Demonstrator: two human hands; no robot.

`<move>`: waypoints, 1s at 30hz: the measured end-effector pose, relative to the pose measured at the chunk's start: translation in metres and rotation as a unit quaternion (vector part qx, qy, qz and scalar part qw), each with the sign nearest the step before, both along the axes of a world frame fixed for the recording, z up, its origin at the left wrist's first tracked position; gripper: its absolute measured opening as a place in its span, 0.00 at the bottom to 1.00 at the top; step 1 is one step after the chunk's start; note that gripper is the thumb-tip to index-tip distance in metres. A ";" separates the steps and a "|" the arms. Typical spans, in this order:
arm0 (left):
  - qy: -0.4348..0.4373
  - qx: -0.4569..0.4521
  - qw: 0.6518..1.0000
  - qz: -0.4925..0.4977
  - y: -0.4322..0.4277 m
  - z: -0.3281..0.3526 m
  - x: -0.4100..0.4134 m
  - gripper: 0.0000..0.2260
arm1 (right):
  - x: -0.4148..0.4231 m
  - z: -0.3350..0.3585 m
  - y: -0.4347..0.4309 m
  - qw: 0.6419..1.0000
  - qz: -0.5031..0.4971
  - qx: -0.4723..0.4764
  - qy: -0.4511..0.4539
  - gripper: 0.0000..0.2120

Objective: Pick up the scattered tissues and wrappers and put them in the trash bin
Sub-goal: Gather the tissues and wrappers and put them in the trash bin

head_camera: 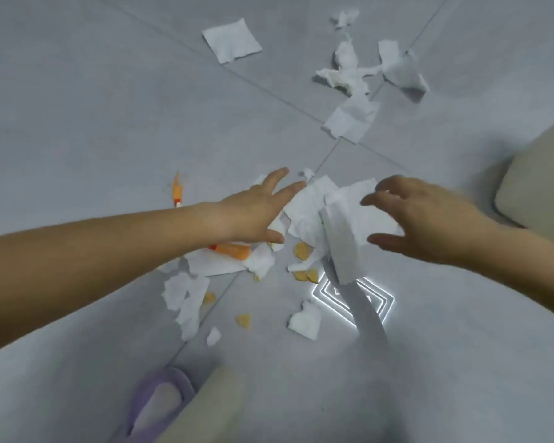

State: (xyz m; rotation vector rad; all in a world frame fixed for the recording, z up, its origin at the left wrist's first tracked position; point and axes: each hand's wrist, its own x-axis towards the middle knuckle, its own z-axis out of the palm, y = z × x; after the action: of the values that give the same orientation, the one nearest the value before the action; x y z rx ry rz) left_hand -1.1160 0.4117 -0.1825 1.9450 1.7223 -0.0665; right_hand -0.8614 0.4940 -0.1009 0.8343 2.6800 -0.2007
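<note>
White tissues lie scattered over a grey tiled floor. A loose pile of tissues [314, 212] sits in the middle, between my two hands. My left hand [253, 212] reaches over its left side with fingers stretched out, holding nothing. My right hand [419, 215] hovers over the right side with fingers spread and slightly bent, touching the top sheet. An orange wrapper [234, 251] peeks out under my left wrist, another orange wrapper [177, 190] lies further left. More tissues lie at the far right [365, 71], far middle [232, 39] and near left [186, 295]. No trash bin is in view.
Small orange chip pieces [303, 251] lie among the tissues. A beige cushion edge [538, 180] stands at the right. A purple slipper [160, 407] is at the bottom. A bright light reflection [378, 302] shines on the floor beside a grey strap.
</note>
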 end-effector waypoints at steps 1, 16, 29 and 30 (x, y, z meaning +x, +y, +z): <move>0.005 -0.014 1.000 -0.002 -0.011 -0.008 -0.004 0.44 | -0.005 -0.009 -0.010 0.997 0.048 -0.023 -0.051 0.28; -0.061 -0.085 0.994 0.026 -0.137 -0.046 -0.020 0.11 | -0.025 -0.145 -0.115 0.973 0.154 -0.166 -0.052 0.20; -0.084 -0.056 0.995 -0.012 -0.130 -0.077 0.010 0.08 | -0.038 -0.143 -0.078 0.959 -0.154 -0.189 0.147 0.07; -0.102 -0.061 0.993 0.023 -0.127 -0.075 0.011 0.09 | -0.039 -0.145 -0.077 0.965 -0.149 -0.179 0.120 0.09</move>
State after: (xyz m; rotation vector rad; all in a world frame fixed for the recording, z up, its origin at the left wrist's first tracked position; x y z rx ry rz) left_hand -1.1055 0.2849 -0.2579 1.7581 1.5906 0.0418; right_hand -0.9008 0.4167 -0.2461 1.1462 2.5918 -0.8807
